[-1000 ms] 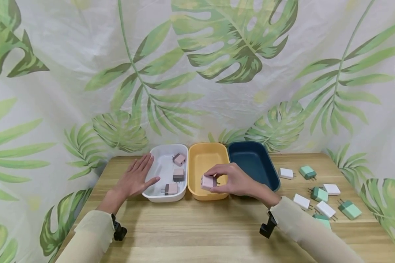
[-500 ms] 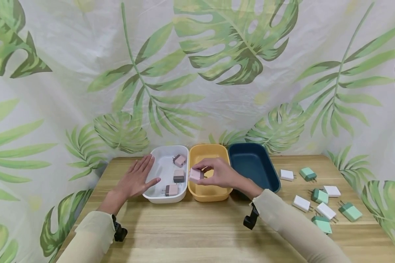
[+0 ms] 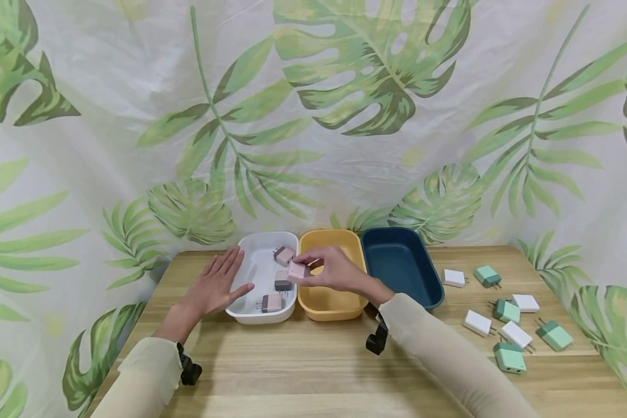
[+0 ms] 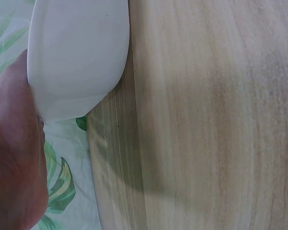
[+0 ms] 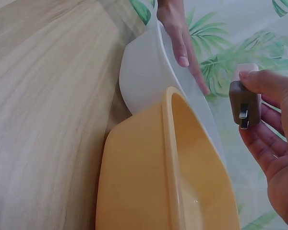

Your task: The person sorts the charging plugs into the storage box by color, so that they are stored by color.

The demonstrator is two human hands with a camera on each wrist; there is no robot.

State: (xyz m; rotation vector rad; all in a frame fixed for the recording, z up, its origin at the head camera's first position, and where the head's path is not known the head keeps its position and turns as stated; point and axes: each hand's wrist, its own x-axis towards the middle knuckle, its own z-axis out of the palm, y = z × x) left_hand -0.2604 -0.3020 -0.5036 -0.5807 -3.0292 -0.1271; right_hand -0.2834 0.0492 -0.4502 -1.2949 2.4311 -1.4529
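Observation:
My right hand (image 3: 337, 271) pinches a pink and brown plug charger (image 3: 298, 271) between thumb and fingers, over the touching rims of the white bin (image 3: 251, 319) and the yellow bin (image 3: 331, 315). In the right wrist view the charger (image 5: 245, 100) shows its metal prongs. My left hand (image 3: 211, 287) rests on the white bin's left rim with its fingers straight. Inside the white bin lie a pink charger (image 3: 283, 255) at the back, another pink charger (image 3: 283, 283) in the middle, partly hidden by the held one, and a third pink charger (image 3: 272, 302) near the front.
A dark blue bin (image 3: 402, 261) stands right of the yellow one. On the table's right side lie several white chargers (image 3: 478, 322) and green chargers (image 3: 555, 335). A leaf-print cloth (image 3: 313, 145) hangs behind the wooden table (image 3: 292, 366).
My right hand has carried the pink charger leftward, from above the yellow bin to the white bin's right rim. The left hand has stayed in place.

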